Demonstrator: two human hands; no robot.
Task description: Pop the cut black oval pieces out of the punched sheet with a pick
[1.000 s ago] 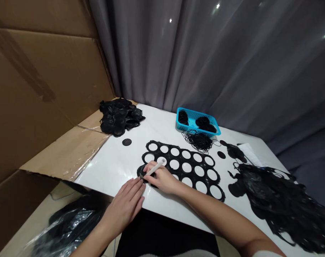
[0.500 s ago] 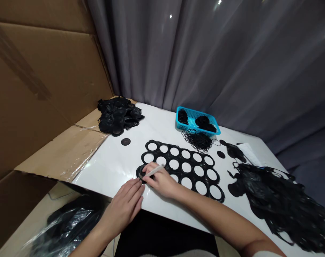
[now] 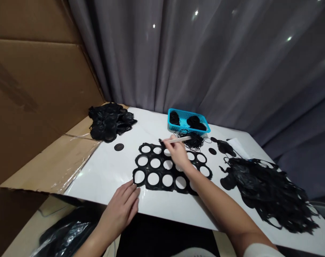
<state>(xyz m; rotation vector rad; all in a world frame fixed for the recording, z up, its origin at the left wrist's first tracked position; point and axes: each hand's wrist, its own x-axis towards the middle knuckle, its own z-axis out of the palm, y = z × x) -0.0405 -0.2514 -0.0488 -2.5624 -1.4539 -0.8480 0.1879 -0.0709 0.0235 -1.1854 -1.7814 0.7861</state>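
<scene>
A black sheet [image 3: 161, 171] with rows of round holes lies flat on the white table, which shows through the holes. My left hand [image 3: 124, 200] rests with fingers stretched out at the sheet's near left corner, the fingertips touching its edge. My right hand [image 3: 177, 151] is over the sheet's far edge, its fingers closed on a slim white pen-like tool [image 3: 180, 139]. A small dark bit [image 3: 160, 141] shows at the tips of the right fingers; what it is I cannot make out. The right hand and forearm hide some of the holes.
A blue basket [image 3: 189, 120] holds black bundles, with a tangle of black rings [image 3: 193, 142] before it. Loose black discs [image 3: 119, 147] lie around. Heaps of black pieces sit at left [image 3: 110, 121] and right [image 3: 269, 196]. Cardboard [image 3: 44, 160] borders the table.
My right hand has moved away from my left hand to the sheet's far edge, still holding the white tool. The near left hole now shows white. The view has shifted a little.
</scene>
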